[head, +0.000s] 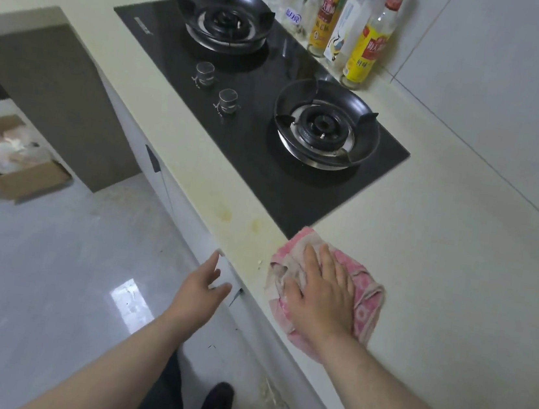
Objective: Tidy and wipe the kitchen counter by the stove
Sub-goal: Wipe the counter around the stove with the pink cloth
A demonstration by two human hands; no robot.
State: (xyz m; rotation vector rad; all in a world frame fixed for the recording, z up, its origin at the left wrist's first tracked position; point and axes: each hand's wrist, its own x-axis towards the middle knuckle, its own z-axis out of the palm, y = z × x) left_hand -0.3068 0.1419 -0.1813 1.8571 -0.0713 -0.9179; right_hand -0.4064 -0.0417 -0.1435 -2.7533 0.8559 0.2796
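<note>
A cream kitchen counter (441, 259) holds a black glass two-burner stove (256, 134). My right hand (322, 292) lies flat, palm down, on a crumpled pink and white cloth (364, 290), pressing it onto the counter just in front of the stove's near corner. Yellowish stains (226, 214) mark the counter's front strip to the left of the cloth. My left hand (203, 288) hovers off the counter's front edge, fingers apart, holding nothing.
Several sauce and oil bottles (341, 26) stand against the tiled wall behind the stove. Two stove knobs (216, 87) face the front. An open cardboard box (12, 159) sits on the glossy floor at left. My shoe (218, 402) shows below.
</note>
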